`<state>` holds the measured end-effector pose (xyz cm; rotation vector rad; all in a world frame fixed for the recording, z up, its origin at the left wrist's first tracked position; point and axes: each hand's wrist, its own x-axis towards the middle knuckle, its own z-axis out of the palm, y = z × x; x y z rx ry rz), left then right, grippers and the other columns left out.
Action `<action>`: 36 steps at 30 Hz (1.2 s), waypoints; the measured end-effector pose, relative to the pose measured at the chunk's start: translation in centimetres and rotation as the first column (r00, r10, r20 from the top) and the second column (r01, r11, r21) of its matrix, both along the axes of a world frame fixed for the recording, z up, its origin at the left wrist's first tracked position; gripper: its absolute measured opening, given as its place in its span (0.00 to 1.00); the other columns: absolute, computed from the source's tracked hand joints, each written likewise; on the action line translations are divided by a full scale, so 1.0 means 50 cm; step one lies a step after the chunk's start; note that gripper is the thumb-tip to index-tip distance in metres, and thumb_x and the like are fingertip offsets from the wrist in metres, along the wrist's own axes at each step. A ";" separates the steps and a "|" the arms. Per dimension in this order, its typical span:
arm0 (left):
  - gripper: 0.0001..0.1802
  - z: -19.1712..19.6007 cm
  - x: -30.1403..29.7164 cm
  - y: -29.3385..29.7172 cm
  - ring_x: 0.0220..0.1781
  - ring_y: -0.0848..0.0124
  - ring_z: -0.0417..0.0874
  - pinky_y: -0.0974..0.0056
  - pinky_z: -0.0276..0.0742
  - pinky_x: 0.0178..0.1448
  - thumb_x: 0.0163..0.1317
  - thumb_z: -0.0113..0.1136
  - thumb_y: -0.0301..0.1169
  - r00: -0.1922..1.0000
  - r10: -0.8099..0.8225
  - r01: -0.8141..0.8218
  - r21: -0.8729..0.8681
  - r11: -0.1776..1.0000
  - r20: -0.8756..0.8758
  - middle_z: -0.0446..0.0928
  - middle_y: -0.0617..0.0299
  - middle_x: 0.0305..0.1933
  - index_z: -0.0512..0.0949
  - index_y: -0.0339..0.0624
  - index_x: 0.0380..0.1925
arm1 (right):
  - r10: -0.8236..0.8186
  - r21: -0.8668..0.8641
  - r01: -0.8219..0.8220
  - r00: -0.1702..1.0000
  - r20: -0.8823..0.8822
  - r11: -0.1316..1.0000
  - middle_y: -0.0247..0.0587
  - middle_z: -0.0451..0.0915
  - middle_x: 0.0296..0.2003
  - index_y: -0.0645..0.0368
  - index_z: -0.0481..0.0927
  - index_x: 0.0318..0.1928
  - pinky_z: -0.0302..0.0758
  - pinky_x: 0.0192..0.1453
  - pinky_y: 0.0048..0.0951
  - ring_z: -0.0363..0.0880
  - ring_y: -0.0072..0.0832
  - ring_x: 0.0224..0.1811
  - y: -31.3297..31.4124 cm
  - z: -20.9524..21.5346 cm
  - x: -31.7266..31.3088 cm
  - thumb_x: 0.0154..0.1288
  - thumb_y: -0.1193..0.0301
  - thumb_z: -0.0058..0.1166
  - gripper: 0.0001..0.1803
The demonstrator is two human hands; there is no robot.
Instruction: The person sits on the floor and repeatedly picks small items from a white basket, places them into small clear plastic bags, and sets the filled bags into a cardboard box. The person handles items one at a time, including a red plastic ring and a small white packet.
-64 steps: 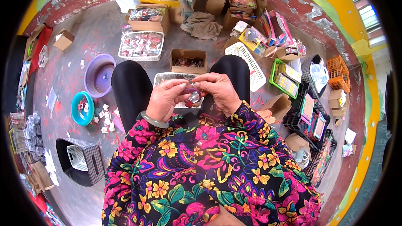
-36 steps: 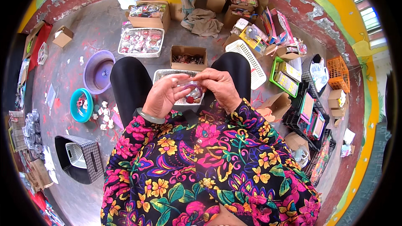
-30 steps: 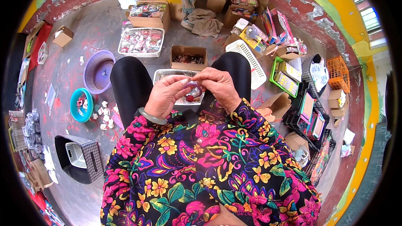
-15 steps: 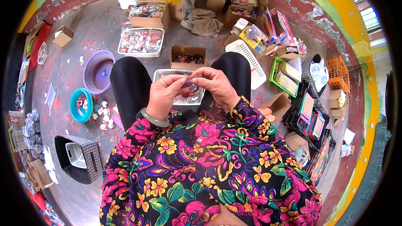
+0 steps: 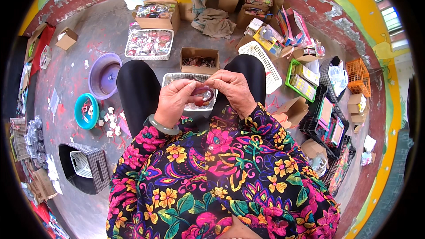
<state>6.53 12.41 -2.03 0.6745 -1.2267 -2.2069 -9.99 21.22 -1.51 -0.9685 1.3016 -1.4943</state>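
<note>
Held up in front of me is a dark red-purple looped band (image 5: 203, 91) that looks like a hair tie, with a small reddish piece hanging below it. My left hand (image 5: 174, 98), with a pale bangle (image 5: 164, 125) at its wrist, pinches one side of the loop. The fingers of my right hand (image 5: 234, 92) are pinched at its other side; their tips partly cover it. Below both hands, between my knees, sits a white basket (image 5: 170, 79) with small wrapped items. Just beyond it is a small cardboard box (image 5: 199, 69) filled with dark reddish pieces.
A white basket of packaged items (image 5: 148, 57) stands farther off. At left are a purple basin (image 5: 94, 79), a teal basin (image 5: 79, 113), scattered white pieces (image 5: 117, 130) and a checked bin (image 5: 99, 168). At right are a white perforated tray (image 5: 261, 64), a green tray (image 5: 290, 73) and black crates (image 5: 310, 124).
My hands have drawn slightly apart, and the right has shifted a little to the right. The band now shows as a more open loop, and the clear, shiny look around it is gone.
</note>
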 end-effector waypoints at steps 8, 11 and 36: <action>0.13 0.004 0.007 -0.003 0.45 0.66 0.80 0.69 0.82 0.41 0.66 0.45 0.27 0.998 -0.052 0.052 0.000 0.999 0.027 0.77 0.51 0.43 0.74 0.29 0.43 | -0.063 -0.019 0.062 0.993 -0.104 0.998 0.33 0.76 0.28 0.67 0.81 0.30 0.66 0.36 0.18 0.71 0.18 0.31 0.005 0.010 -0.004 0.56 0.75 0.58 0.05; 0.13 0.016 0.010 -0.015 0.53 0.66 0.75 0.69 0.79 0.45 0.64 0.48 0.26 0.999 0.000 0.004 -0.081 0.997 0.043 0.75 0.52 0.48 0.73 0.31 0.46 | -0.118 -0.076 0.103 0.966 -0.229 0.992 0.34 0.76 0.25 0.66 0.80 0.29 0.66 0.32 0.19 0.72 0.18 0.29 0.007 0.013 -0.010 0.55 0.76 0.58 0.04; 0.05 0.073 0.022 -0.022 0.36 0.60 0.80 0.61 0.74 0.39 0.53 0.59 0.28 0.979 0.018 0.190 -0.943 0.273 0.203 0.79 0.56 0.30 0.79 0.39 0.30 | -0.095 -0.312 -0.156 0.746 -0.659 0.937 0.36 0.77 0.25 0.59 0.81 0.27 0.69 0.33 0.26 0.73 0.29 0.29 0.024 0.083 0.008 0.48 0.76 0.62 0.04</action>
